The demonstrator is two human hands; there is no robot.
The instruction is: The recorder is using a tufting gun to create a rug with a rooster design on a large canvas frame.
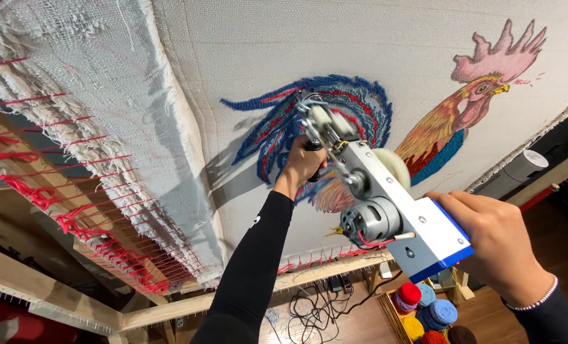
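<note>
1. Head view, centre: the left hand (pixel 302 164) is closed tight around the black front handle of a tufting gun (pixel 374 204), a boxy white metal body with blue edging and a ribbed grey motor.
2. Lower right: the right hand (pixel 497 245) wraps fully around the gun's rear end; a beaded bracelet sits on the wrist.
3. The gun's tip presses on stretched cream woven cloth (pixel 309 44), beside fuzzy blue-and-red tufted tail feathers (pixel 360 95).
4. Upper right: a rooster head (pixel 488 70), pink comb, orange neck.
5. Bottom: a wooden frame (pixel 188 306); round yarn cones (pixel 427 306) sit lower right.
</note>
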